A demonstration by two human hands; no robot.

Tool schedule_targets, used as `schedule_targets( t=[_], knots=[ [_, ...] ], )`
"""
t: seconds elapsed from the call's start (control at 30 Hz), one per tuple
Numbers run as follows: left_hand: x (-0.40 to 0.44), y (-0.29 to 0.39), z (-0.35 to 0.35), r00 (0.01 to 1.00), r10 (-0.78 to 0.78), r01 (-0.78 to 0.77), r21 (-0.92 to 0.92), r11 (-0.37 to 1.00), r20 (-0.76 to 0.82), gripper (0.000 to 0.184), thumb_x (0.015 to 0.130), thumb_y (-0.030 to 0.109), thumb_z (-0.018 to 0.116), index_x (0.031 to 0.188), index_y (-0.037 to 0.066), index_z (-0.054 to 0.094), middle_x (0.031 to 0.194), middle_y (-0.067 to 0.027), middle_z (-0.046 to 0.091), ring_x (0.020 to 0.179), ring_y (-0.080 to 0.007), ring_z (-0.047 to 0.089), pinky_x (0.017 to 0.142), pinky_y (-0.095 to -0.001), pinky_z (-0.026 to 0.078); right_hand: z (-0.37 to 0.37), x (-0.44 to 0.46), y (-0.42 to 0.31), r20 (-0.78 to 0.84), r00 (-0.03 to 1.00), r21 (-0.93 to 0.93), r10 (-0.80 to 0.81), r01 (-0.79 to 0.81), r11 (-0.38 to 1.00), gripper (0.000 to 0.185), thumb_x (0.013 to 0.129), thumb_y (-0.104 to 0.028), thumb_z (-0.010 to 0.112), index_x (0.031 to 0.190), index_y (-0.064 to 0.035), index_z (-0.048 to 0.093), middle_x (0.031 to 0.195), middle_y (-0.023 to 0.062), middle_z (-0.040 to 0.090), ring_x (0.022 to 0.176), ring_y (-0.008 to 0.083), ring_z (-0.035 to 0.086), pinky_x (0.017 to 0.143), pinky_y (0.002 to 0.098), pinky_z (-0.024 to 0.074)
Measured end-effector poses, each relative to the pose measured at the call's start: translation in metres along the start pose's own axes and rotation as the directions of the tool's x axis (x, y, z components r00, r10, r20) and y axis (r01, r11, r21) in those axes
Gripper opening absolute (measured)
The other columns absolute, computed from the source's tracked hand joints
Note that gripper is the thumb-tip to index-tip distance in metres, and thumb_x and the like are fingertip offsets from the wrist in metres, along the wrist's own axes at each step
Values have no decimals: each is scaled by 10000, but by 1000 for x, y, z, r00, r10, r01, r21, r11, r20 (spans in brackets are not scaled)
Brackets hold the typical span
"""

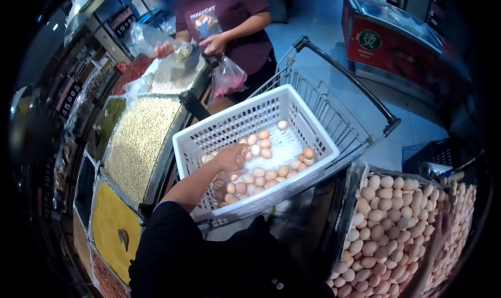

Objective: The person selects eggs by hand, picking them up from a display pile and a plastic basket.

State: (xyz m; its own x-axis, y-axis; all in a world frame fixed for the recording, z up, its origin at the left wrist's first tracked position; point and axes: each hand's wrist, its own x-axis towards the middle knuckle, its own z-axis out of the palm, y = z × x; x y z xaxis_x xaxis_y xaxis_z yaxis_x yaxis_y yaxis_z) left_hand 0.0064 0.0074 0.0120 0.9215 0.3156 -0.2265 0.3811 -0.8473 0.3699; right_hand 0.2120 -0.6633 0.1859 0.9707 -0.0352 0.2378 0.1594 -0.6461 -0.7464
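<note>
Brown and cream eggs [259,181] lie loose in a white perforated plastic crate [235,109], mostly along its near side, with a smaller cluster farther in and one egg apart near the far wall. The crate sits slanted on a metal shopping cart [344,79], probably so that its tall walls keep the eggs from rolling out. The left hand [229,157] reaches over the near left wall, palm down, its fingers partly bent among the eggs; whether they close on one, I cannot tell. That low, flat approach seems suited to fragile shells lying against each other. The right hand cannot be made out.

To the right, a large bin of eggs [386,209] stands close to the cart, piled several deep. To the left, open bins carry pale cream beans [141,136] and bright yellow grain [112,214], with a dark scoop [123,239] resting in the latter.

Beyond the crate, a person in a maroon shirt [229,32] holds clear plastic bags, one with pink contents [228,79], and blocks part of the way beside the bins. The cart's black handle juts into the aisle, toward a red chest freezer [386,53]. The crate's raised walls limit sideways access, so reaching in from above looks easiest.
</note>
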Motion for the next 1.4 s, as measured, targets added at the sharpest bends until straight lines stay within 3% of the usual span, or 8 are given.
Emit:
schedule_targets(
  t=[0.1, 0.2, 0.37, 0.5, 0.63, 0.83, 1.2, 1.4],
  knots=[
    [38, -3, 35, 980, 196, -196, 4, 981, 18, 907, 617, 294, 793, 1389, 157, 336, 1452, -188, 274, 1291, -382, 354, 1034, -461, 361, 118, -18, -113, 292, 928, 95, -232, 213, 972, 108, 898, -77, 559, 947, 15, 584, 937, 56, 592, 801, 112, 537, 718, 235, 440],
    [81, 2, 49, 952, 305, -299, 169, 939, -9, 898, 615, 345, 789, 1390, 197, 360, 1433, -187, 290, 1329, -384, 287, 1055, -500, 310, 214, -44, -200, 587, 701, 219, -405, 345, 913, 149, 807, -48, 659, 940, 6, 618, 868, 87, 608, 734, 149, 586, 668, 259, 477],
    [122, 2, 68, 940, 340, -337, 123, 933, -3, 708, 601, 454, 757, 1237, 213, 560, 1356, -180, 348, 1267, -395, 294, 1027, -501, 301, 362, -75, -230, 948, 215, 81, -235, 552, 830, 432, 803, -326, 687, 1130, -63, 581, 1109, 163, 605, 1064, 328, 566, 920, 406, 451],
    [117, -1, 69, 903, 430, -430, 62, 901, 17, 598, 564, 426, 752, 1058, 106, 648, 1270, -167, 392, 1200, -375, 306, 960, -464, 340, 478, -78, -186, 993, 7, -90, 117, 687, 721, 708, 716, -431, 726, 1286, -90, 483, 1242, 232, 515, 1166, 388, 489, 967, 437, 419],
    [114, 1, 76, 885, 465, -465, 29, 885, 7, 537, 521, 392, 755, 936, 64, 664, 1271, -176, 386, 1205, -373, 300, 945, -441, 353, 526, -78, -178, 905, -10, -216, 424, 849, 482, 983, 598, -483, 778, 1399, -96, 358, 1335, 233, 430, 1216, 398, 439, 990, 460, 398],
    [115, -3, 87, 946, 297, -306, -51, 951, -132, 554, 529, 410, 749, 944, 55, 658, 1324, -196, 350, 1206, -384, 310, 985, -445, 352, 551, -93, -147, 895, 75, -261, 440, 888, 379, 951, 584, -450, 796, 1367, -101, 385, 1305, 250, 429, 1285, 401, 329, 1032, 495, 345],
    [108, -3, 80, 910, 414, -413, -71, 908, -2, 609, 515, 414, 777, 996, 56, 669, 1396, -212, 307, 1229, -379, 319, 967, -427, 381, 544, -81, -148, 956, -85, -97, 282, 813, 574, 760, 585, -389, 791, 1238, -150, 484, 1235, 229, 421, 1197, 381, 390, 974, 494, 384],
    [104, -15, 70, 858, 491, -491, -41, 870, 152, 639, 529, 532, 748, 1050, 171, 668, 1437, -200, 267, 1261, -370, 297, 960, -475, 359, 537, -83, -155, 956, -2, -241, 294, 569, 786, 727, 694, -521, 701, 1264, -130, 474, 1235, 225, 423, 1161, 407, 452, 991, 448, 398]
  ],
)
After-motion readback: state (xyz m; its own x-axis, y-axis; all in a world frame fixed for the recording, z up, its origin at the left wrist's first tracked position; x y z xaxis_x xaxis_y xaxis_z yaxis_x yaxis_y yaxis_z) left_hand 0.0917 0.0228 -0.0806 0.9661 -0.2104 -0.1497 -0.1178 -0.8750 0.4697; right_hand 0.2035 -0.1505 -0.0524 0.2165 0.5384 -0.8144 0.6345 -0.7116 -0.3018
